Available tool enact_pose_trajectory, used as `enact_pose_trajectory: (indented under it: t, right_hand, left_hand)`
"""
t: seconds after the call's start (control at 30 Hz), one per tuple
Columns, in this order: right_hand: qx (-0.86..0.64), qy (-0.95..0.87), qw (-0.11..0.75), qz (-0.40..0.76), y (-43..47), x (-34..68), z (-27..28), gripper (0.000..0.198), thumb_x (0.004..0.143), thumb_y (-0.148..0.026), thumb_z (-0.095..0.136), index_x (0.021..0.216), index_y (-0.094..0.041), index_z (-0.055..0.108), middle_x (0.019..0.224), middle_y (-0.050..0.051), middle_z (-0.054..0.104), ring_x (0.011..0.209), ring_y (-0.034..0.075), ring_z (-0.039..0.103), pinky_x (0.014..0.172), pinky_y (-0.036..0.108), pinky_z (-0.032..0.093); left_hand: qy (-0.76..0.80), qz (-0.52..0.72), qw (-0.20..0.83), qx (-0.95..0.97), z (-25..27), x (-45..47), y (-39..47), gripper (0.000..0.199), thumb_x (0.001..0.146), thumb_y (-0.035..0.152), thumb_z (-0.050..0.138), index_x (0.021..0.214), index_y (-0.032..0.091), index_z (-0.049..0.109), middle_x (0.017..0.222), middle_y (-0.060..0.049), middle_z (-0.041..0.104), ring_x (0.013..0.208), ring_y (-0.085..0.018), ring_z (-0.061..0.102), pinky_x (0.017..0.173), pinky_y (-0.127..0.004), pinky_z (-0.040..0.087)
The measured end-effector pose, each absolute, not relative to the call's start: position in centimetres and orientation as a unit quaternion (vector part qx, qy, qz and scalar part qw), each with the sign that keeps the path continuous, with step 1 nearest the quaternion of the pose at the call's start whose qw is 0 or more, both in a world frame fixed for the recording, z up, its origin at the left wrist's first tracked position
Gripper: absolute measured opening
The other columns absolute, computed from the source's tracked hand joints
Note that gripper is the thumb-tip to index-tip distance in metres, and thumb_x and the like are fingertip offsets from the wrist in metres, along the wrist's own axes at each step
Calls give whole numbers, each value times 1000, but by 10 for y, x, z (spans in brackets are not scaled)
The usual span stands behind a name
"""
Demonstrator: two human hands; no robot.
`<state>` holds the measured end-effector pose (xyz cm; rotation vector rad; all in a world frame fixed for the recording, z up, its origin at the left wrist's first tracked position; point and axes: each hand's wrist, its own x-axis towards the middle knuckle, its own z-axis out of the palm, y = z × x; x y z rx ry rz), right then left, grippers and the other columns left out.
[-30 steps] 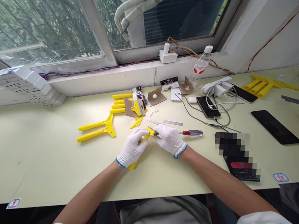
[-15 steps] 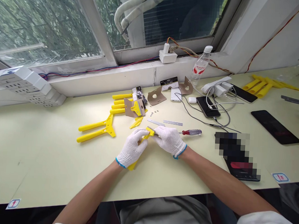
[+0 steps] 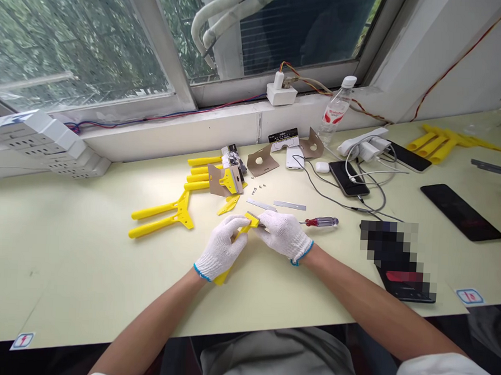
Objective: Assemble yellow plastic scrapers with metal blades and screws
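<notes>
My left hand (image 3: 222, 247), in a white knit glove with a blue cuff, is closed around a yellow scraper (image 3: 252, 220). The handle slants down toward me and comes out below the palm. At the scraper's head a strip of metal blade shows. My right hand (image 3: 285, 234), gloved the same way, pinches at the head's right side; the fingertips are partly hidden. Just beyond the hands lie a loose blade (image 3: 290, 205), a second blade (image 3: 260, 204) and several small screws (image 3: 254, 191). A screwdriver (image 3: 322, 221) with a clear and red handle lies beyond my right hand.
Two yellow scraper handles (image 3: 153, 228) lie left, near a carded scraper (image 3: 229, 181) and a small yellow part (image 3: 229, 205). Opened cardboard (image 3: 262, 161), a water bottle (image 3: 336, 111), cabled phones (image 3: 348, 180) and a power strip (image 3: 364, 142) stand behind. More yellow handles (image 3: 440, 142) lie far right.
Almost nothing differs. Both hands stay at the scraper in the same pose, and the things on the table keep their places.
</notes>
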<state>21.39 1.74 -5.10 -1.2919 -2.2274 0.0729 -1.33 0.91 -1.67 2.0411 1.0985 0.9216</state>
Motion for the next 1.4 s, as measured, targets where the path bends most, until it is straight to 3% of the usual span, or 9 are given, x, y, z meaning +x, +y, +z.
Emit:
enact_pose_trajectory:
  t: [0.2,0.63,0.93,1.13,1.4]
  right_hand:
    - [-485,-824,291,34,16,212,-50,21,106,-30,61,113,-17,75,105,10,76,92,17,67,79,28,48]
    - [-492,-817,300,28,16,214,-48,20,105,-33,64,102,-18,77,101,9,78,86,17,66,77,28,47]
    - [-484,-825,292,20,16,215,-51,30,108,-36,60,126,-18,76,98,10,77,85,18,65,76,29,43]
    - [-477,-830,289,21,17,215,-50,31,110,-39,58,118,-16,78,89,8,75,78,17,64,71,30,40]
    - [-489,-823,288,27,14,212,-45,26,107,-36,61,99,-16,76,91,9,76,79,16,63,71,29,41]
  left_hand:
    - [420,351,321,773,-16,-12,8,38,93,8,60,125,25,74,131,-9,72,87,-16,70,68,-29,57]
    - [418,347,317,777,-16,-13,9,39,94,8,60,125,25,74,131,-10,71,91,-18,70,69,-29,56]
    - [417,352,313,777,-16,-13,9,38,94,9,60,125,24,74,131,-10,72,85,-16,69,67,-29,56]
    - [419,349,316,776,-16,-13,9,38,94,8,60,125,25,74,130,-9,72,89,-17,70,67,-29,56]
    - [414,351,318,777,-14,-12,9,35,95,10,60,124,25,74,130,-9,73,91,-18,71,68,-29,56]
